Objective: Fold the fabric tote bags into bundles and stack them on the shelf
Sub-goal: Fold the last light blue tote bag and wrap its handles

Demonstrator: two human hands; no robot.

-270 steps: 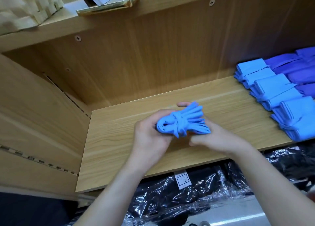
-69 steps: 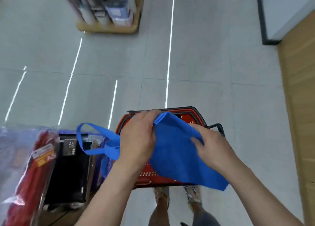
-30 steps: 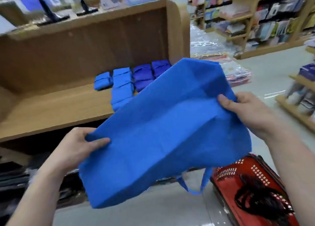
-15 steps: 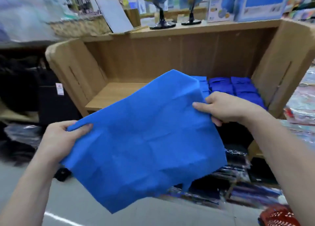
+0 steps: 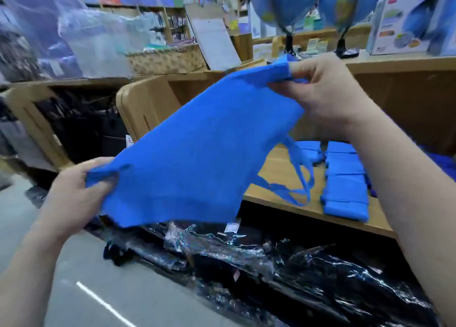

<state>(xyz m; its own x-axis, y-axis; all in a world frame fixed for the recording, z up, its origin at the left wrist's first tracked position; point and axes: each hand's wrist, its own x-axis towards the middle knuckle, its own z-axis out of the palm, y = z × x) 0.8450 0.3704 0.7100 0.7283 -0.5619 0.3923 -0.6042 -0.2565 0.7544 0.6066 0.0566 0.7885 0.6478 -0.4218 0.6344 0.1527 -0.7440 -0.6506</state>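
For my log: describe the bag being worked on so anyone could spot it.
Find the wooden shelf. In front, the left hand and right hand hold one blue tote bag. Unlike the folded bundles there, it's spread out, handles dangling.

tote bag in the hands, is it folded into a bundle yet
No, the tote bag hangs spread out flat between the left hand and the right hand, its handles dangling loose.
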